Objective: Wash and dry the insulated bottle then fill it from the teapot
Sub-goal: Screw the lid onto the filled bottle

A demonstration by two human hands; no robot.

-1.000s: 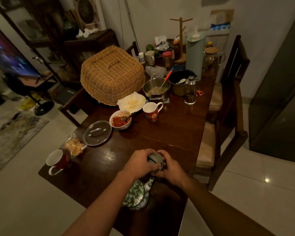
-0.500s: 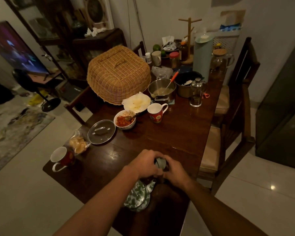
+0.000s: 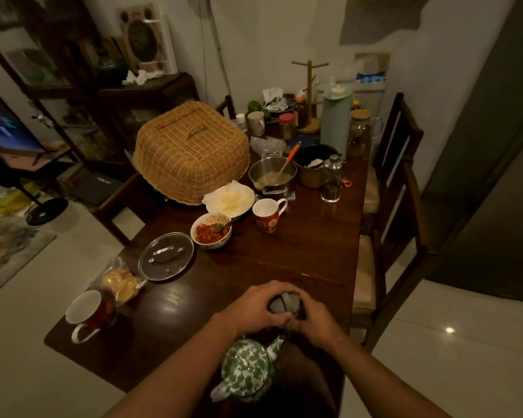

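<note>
From the head camera, my left grip (image 3: 255, 306) and right grip (image 3: 316, 322) are both curled round the insulated bottle (image 3: 284, 303). It stands at the near end of the bench (image 3: 299, 260), and only its grey top shows between my fingers. I cannot tell whether the cap is seated or loose. The teapot (image 3: 248, 368), green and white, sits just beside the bottle on my side, under my wrists, with its spout towards my hands.

The risks I see are these. If I twist hard with the base unsteady, the bottle could tip towards the bench edge on my right. An elbow or forearm drawn back could knock the teapot. If the bottle is full and the cap is crooked, it would leak once lifted.

The bench is dark polished wood and crowded further off with a glass lid (image 3: 165, 256), a bowl (image 3: 212, 233), a red mug (image 3: 267, 214) and a wicker cover (image 3: 191, 152). The room is dim, with a pale tiled floor (image 3: 465, 342) and chairs (image 3: 402, 212) along the right.
</note>
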